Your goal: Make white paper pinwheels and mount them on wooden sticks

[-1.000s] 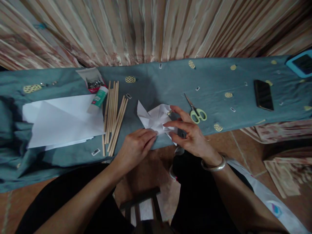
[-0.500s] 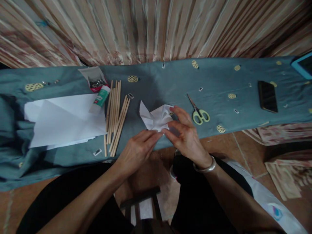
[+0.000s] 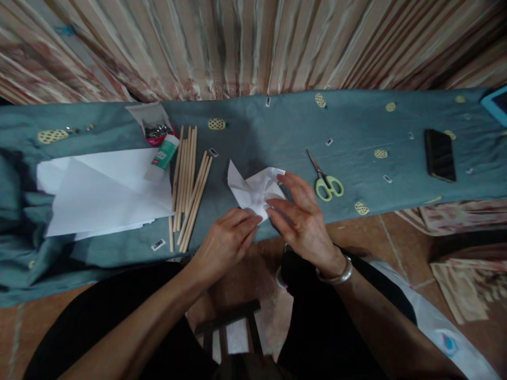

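Observation:
A white paper pinwheel (image 3: 259, 196) with folded, partly raised corners lies at the front edge of the cloth-covered table. My left hand (image 3: 229, 237) pinches its lower corner between thumb and fingers. From the right, my right hand (image 3: 303, 221) grips the pinwheel, thumb and index finger close together near its middle and another fingertip on the upper right corner. The fingers hide part of the paper's right side. Just right of this hand are scissors (image 3: 325, 182) with light green handles, lying with the blades pointing away.
Left of the pinwheel lie several wooden sticks (image 3: 186, 190), a stack of white paper sheets (image 3: 106, 192) and a green-and-white glue stick (image 3: 162, 157). A small open box (image 3: 156, 129) holds metal pieces. Farther right are a dark phone (image 3: 440, 155) and a blue-edged device (image 3: 495, 105).
The pinwheel's middle now shows more openly and looks flatter. My left hand has drawn slightly down and left, leaving a small gap from the right fingertips.

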A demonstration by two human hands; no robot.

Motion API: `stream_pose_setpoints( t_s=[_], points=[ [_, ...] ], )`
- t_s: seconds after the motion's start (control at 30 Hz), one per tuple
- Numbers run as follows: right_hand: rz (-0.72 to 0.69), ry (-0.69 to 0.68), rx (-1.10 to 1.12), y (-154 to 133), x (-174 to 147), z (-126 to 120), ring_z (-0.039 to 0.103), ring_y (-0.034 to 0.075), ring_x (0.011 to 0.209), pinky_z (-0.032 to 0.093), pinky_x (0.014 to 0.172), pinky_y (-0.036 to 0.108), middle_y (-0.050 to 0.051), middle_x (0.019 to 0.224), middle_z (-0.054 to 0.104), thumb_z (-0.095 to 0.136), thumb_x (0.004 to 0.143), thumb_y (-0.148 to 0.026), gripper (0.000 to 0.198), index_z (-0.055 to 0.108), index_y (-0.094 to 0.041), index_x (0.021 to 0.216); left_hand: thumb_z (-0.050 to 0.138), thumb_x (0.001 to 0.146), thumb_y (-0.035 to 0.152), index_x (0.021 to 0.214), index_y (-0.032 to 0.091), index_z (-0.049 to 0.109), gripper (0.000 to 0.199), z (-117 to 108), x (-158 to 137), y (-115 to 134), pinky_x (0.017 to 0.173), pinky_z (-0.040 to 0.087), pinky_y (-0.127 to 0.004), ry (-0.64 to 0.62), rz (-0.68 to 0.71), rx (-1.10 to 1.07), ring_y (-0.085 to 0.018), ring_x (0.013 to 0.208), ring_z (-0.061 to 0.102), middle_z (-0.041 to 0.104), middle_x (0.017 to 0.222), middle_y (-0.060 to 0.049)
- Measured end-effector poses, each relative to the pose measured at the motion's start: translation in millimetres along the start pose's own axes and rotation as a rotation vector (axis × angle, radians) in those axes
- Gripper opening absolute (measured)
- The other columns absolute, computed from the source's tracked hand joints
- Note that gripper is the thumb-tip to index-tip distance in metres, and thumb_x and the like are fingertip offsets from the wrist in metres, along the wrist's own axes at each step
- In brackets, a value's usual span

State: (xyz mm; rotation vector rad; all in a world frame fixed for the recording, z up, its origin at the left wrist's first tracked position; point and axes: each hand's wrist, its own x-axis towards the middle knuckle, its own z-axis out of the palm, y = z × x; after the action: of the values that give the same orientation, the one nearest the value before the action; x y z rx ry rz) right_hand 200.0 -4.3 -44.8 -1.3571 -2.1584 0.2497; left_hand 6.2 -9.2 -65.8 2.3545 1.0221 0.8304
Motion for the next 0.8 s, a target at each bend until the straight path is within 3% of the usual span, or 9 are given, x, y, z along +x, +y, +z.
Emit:
stream_pose_setpoints(
  t_s=[0.13,0.8],
  points=[
    [0.023,-0.039,0.026,-0.4,-1.6,1.2,0.034,0.03,0.139,0.036,0.111,0.054,0.001,0.145,0.044,0.052,0.091,-0.025,0.023,0.067,-0.028,0.108,0.05,0.091,0.014,0.107,0.013,0.062,0.021,-0.6,0.7,1.5,0.079,0.056,-0.033,-0.022,-0.018,0.03,-0.018,0.089,0.062,0.066,0.096,-0.007],
    [-0.019,-0.081,-0.021,1.1,-2.3,5.4,0.032,0.028,0.14,0.036,0.111,0.052,0.004,0.147,0.042,0.05,0.091,-0.025,0.022,0.067,-0.024,0.106,0.051,0.089,0.014,0.104,0.011,0.064,0.02,-1.4,1.3,1.5,0.077,0.056,-0.035,-0.032,-0.001,0.111,-0.019,0.085,0.061,0.067,0.092,-0.009]
  ],
)
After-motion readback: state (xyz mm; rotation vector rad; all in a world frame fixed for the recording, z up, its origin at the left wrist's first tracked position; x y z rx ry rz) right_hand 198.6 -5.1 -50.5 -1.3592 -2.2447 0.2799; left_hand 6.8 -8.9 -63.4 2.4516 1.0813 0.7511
